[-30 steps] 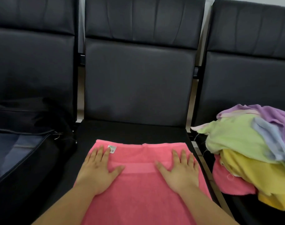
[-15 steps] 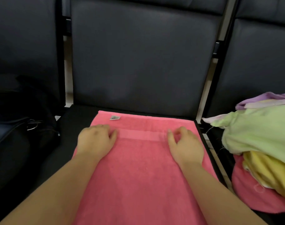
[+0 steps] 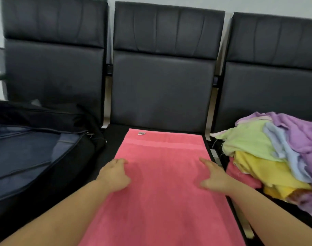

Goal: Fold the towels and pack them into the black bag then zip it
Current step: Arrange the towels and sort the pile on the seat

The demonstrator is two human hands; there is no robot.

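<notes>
A pink towel (image 3: 162, 174) lies spread flat along the middle seat, its label at the far edge. My left hand (image 3: 114, 174) sits on its left edge with the fingers curled onto the cloth. My right hand (image 3: 214, 177) rests on its right edge, blurred, with a finger stretched forward and the thumb spread on the towel. The black bag (image 3: 30, 150) lies unzipped on the left seat, its blue lining showing. On the right seat sits a pile of unfolded towels (image 3: 268, 153) in purple, green, light blue, yellow and pink.
Three black padded chairs (image 3: 162, 89) stand joined in a row against a pale wall. Metal frame bars (image 3: 212, 153) separate the seats. The bag's zip pulls (image 3: 89, 134) hang at its near corner beside the middle seat.
Both hands slid back toward me from the towel's far band to its middle and moved out to its side edges. The camera tilted up.
</notes>
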